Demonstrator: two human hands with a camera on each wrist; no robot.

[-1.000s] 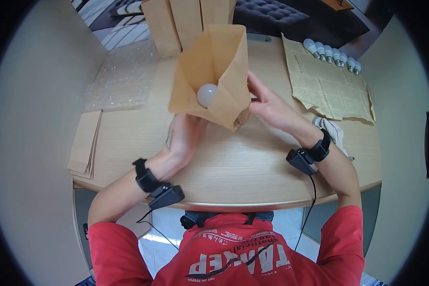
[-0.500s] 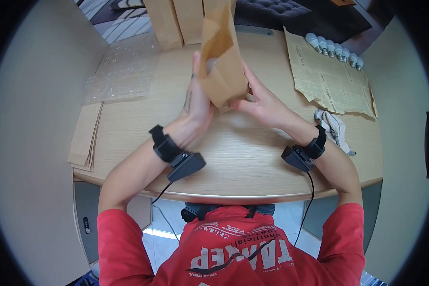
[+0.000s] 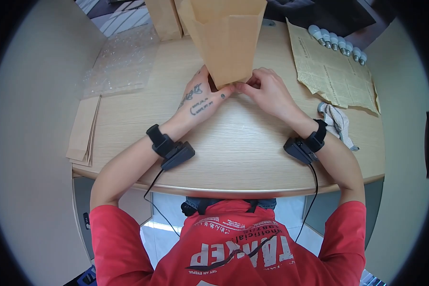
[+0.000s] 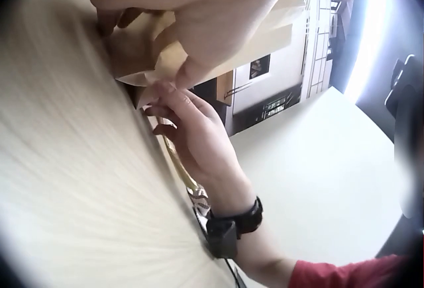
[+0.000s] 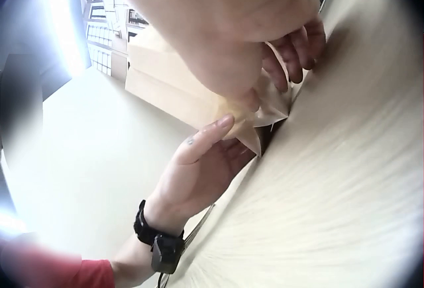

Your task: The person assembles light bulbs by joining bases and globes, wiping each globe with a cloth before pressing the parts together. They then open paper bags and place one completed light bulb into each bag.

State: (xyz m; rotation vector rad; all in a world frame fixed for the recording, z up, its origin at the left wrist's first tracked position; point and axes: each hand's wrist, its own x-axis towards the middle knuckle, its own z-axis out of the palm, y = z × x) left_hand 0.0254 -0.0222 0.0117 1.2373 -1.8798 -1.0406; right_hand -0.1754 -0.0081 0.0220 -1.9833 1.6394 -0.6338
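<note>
While the brown paper bag (image 3: 229, 38) stands upright at the top centre of the head view, both hands meet at its base on the wooden table (image 3: 252, 152). Left hand (image 3: 200, 97) lies beside the bottom corner, fingers curled onto the paper. Right hand (image 3: 267, 90) pinches the folded bottom edge. Light bulbs (image 3: 336, 45) and newspaper (image 3: 338, 76) lie upper right, bubble wrap (image 3: 121, 64) upper left
</note>
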